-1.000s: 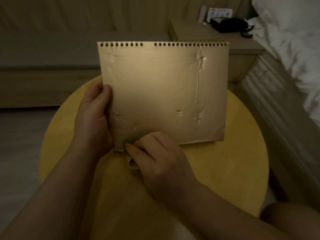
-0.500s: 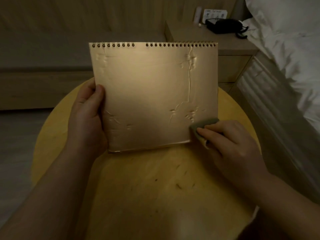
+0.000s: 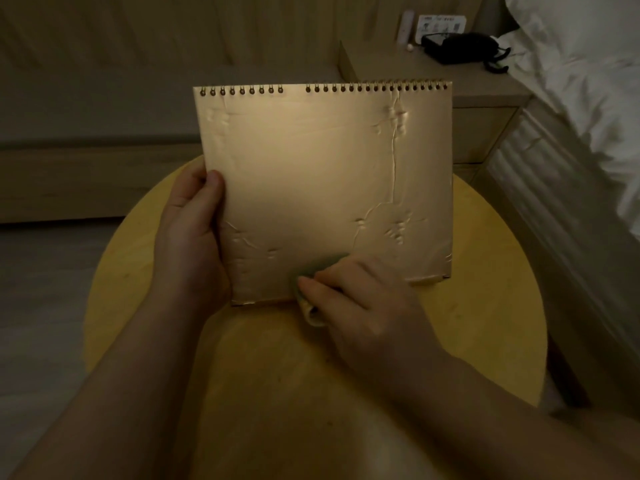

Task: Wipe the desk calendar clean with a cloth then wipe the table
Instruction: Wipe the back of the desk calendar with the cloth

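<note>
— Where is the desk calendar (image 3: 325, 188)?

— Upright over the round wooden surface (image 3: 485, 327), its gold back toward the camera and the spiral binding along the top.

— What holds it?

— The left hand (image 3: 194, 237) grips its left edge, thumb on the gold face, fingers hidden behind.

— And the other?

— The right hand (image 3: 360, 306) has its fingers curled round a small greenish cloth (image 3: 311, 275), pressing it against the calendar's lower edge, near the middle.

— Anything else?

— A nightstand (image 3: 485, 84) behind, with a black object on it, and a bed (image 3: 588, 98) to the right.
</note>
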